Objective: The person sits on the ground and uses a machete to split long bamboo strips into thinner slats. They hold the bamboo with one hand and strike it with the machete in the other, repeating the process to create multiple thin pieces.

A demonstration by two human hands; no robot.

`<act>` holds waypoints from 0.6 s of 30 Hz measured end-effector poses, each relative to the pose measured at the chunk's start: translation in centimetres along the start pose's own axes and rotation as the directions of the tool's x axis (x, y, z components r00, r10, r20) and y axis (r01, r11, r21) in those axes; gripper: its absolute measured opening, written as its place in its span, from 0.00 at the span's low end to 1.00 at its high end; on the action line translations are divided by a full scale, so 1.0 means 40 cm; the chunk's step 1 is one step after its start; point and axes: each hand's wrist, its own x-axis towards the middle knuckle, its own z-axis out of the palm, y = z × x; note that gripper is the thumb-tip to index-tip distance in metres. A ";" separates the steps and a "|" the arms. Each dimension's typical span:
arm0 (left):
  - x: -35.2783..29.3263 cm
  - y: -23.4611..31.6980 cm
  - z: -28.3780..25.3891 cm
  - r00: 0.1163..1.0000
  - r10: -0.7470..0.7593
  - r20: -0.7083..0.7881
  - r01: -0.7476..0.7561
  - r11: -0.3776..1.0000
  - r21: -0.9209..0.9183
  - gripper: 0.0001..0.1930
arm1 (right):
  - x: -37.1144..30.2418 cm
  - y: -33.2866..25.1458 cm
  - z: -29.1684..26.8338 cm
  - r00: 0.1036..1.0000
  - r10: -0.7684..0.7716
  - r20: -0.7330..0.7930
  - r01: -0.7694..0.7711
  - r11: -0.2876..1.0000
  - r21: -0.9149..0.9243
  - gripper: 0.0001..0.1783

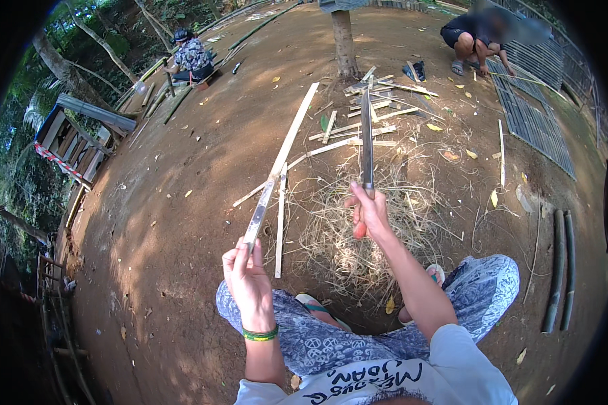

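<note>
My left hand (248, 275) grips the near end of a long, flat bamboo strip (282, 162), which slants up and away toward the tree. The strip is pale at its far part and darker, shinier near my fingers. In my right hand (373, 210) is a machete (367, 135) with a long dark blade pointing away from me. The end of its reddish handle shows below my fist. Blade and strip are apart from each other. Below my right hand, a heap of thin bamboo shavings (358, 250) lies on the ground between my feet.
Split bamboo pieces (378, 108) lie scattered by a tree trunk (344, 44). One person (192, 61) sits at the far left; another (476, 40) crouches at the far right beside slatted bamboo panels (530, 115). Two dark poles (559, 270) lie to my right.
</note>
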 end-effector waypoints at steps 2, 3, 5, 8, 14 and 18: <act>-0.044 -0.066 0.010 0.988 -0.148 0.041 0.152 0.980 -0.126 0.05 | 0.047 -0.077 0.021 0.998 -0.050 -0.026 0.048 0.998 -0.051 0.28; -0.067 -0.099 0.016 0.978 -0.198 0.059 0.205 0.967 -0.149 0.05 | 0.070 -0.105 0.021 0.997 -0.068 -0.021 0.066 0.995 -0.075 0.28; -0.119 -0.144 0.039 0.953 -0.284 0.102 0.298 0.941 -0.161 0.07 | 0.104 -0.146 0.016 0.996 -0.092 -0.009 0.090 0.988 -0.121 0.29; -0.175 -0.169 0.053 0.903 -0.384 0.193 0.409 0.905 -0.113 0.09 | 0.136 -0.185 -0.001 0.999 -0.003 -0.051 -0.007 0.981 -0.195 0.23; -0.126 -0.162 0.072 0.723 -0.543 0.427 0.413 0.835 0.363 0.20 | 0.131 -0.252 -0.030 0.997 -0.043 -0.064 0.026 0.966 -0.257 0.15; -0.043 -0.178 0.192 0.678 -0.591 0.436 0.192 0.716 0.671 0.22 | 0.074 -0.289 -0.020 0.992 -0.129 0.008 0.126 0.950 -0.286 0.15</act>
